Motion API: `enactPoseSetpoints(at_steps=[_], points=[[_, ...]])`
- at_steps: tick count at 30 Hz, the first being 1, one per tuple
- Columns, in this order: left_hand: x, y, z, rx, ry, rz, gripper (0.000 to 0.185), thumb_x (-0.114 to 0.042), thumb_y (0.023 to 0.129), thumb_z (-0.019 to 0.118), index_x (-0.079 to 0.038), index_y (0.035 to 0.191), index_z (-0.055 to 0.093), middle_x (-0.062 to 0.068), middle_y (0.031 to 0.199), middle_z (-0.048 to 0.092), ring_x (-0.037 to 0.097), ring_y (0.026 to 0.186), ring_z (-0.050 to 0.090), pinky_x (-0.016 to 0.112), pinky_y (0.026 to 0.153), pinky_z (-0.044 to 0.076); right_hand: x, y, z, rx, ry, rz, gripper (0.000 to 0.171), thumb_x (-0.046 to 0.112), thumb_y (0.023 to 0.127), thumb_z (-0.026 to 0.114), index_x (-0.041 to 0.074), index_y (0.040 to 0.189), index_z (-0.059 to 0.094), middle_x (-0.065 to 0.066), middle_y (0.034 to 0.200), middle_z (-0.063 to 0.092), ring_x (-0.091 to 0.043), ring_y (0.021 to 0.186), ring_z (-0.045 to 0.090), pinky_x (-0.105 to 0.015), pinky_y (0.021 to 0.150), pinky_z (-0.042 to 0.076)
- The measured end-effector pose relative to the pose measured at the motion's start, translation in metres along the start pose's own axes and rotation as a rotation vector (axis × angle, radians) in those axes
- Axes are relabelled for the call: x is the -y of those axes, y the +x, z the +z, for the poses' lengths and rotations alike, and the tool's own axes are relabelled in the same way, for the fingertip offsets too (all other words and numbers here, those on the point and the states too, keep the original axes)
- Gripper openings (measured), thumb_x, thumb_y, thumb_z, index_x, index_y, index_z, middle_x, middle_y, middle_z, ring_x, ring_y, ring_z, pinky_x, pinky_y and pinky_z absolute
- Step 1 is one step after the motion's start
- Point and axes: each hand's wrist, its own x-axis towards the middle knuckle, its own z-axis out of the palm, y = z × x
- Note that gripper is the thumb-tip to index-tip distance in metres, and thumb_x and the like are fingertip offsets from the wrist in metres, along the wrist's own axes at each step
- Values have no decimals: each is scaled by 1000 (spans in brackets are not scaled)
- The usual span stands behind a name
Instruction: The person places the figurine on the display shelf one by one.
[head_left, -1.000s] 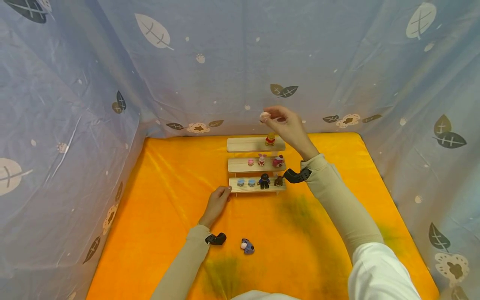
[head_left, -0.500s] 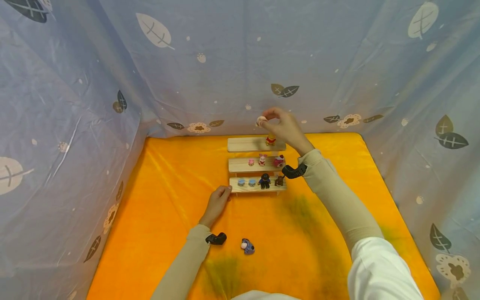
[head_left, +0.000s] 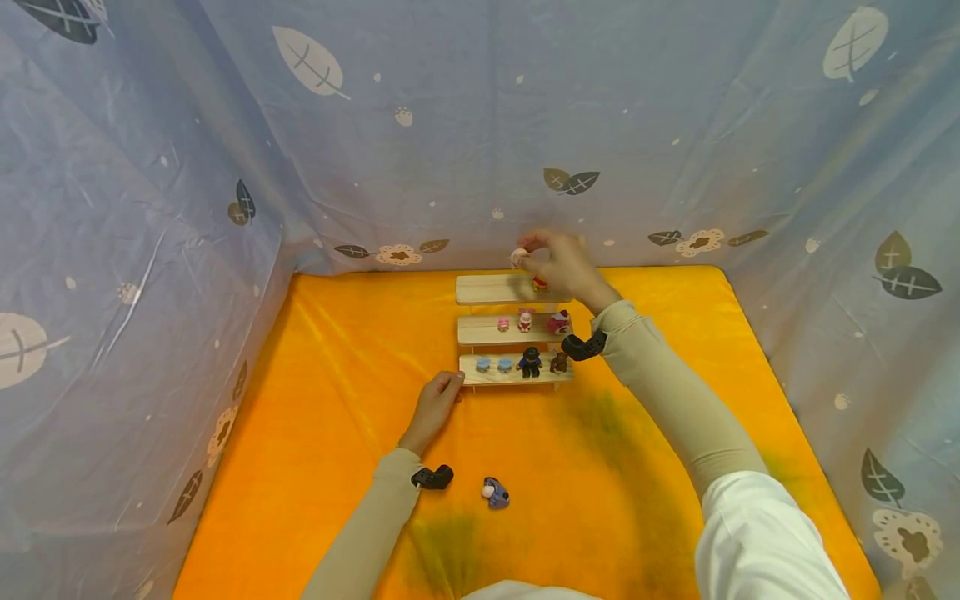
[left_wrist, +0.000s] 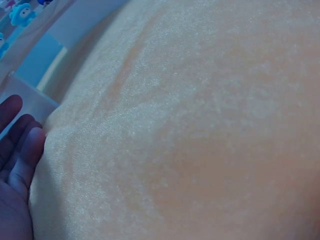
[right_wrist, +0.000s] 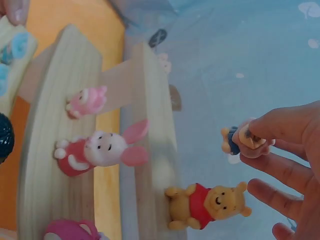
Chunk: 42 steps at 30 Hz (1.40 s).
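Note:
My right hand is over the top tier of the wooden three-step display stand. Between thumb and fingers it pinches a small figurine with a pale pink hood and blue lower body. Just below that hand in the right wrist view sits a Winnie-the-Pooh figurine in a red shirt. My left hand holds the left end of the lowest tier, its fingertips at the corner; the left wrist view shows its curled fingers beside the stand's clear leg.
Piglet, a small pink figurine and a magenta one stand on the middle tier. Two blue figurines, a dark one and a brown one occupy the lowest. An Eeyore figurine lies on the orange cloth.
My right hand has come down and slightly left with the pinched figurine, now overlapping Pooh in the head view. The left hand has stayed at the stand's corner.

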Motion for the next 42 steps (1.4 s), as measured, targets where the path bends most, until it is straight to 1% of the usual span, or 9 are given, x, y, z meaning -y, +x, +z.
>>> enactPoseSetpoints(at_steps=[2,3,6,9,19,27,36,40,42], points=[[0,0,0,0,1,3,37,-41,105,54,-7,106,68,12,89,64,16,78,56,30,78,45,-1,0,2,-4,-34,-26,31,33,100,65,14,124,69,-8,123,71,-32,123,59,-53,120,10],[-1,0,0,0,2,4,38,-41,105,54,-6,106,68,12,89,64,16,78,56,29,78,45,-2,0,3,-2,-48,-36,31,33,100,65,14,124,69,-8,122,72,-32,121,61,-54,121,8],[-1,0,0,-2,3,5,37,-41,105,54,-6,105,68,12,89,64,16,78,56,29,78,44,-3,-1,7,14,-77,-49,30,34,101,64,14,122,71,-8,120,73,-29,106,69,-54,122,7],[-1,0,0,-4,5,-3,37,-41,105,54,-6,105,67,12,88,64,16,78,55,30,78,44,-3,-1,10,33,-88,-43,30,32,101,64,14,123,71,-8,120,74,-28,93,72,-54,122,8],[-1,-1,1,-14,3,-26,35,-39,105,55,-6,106,68,11,88,64,16,79,56,30,79,45,-3,-3,17,58,-96,-14,28,30,101,63,14,123,71,-8,121,73,-29,100,68,-52,118,12],[-1,0,1,-11,5,-36,36,-41,105,55,-7,106,68,10,87,64,17,79,55,31,80,44,-4,-2,19,71,-91,-22,29,28,101,64,13,125,70,-10,121,73,-33,118,64,-53,116,14],[-1,0,0,-4,11,-13,37,-41,105,54,-7,109,68,12,90,65,17,79,57,31,80,45,-11,-1,21,88,-105,-49,24,28,101,65,15,120,71,-8,121,74,-27,115,65,-53,114,16],[-1,0,0,-3,11,-11,38,-43,105,54,-8,108,68,12,90,66,17,79,57,31,80,45,-10,0,21,99,-119,-46,30,31,102,62,14,126,69,-9,128,71,-29,121,63,-54,115,15],[-2,0,0,0,11,-10,38,-43,105,54,-8,108,68,12,90,65,17,78,56,31,79,44,-9,0,20,91,-110,-34,35,34,103,60,13,130,67,-11,131,70,-30,120,64,-54,116,14]])
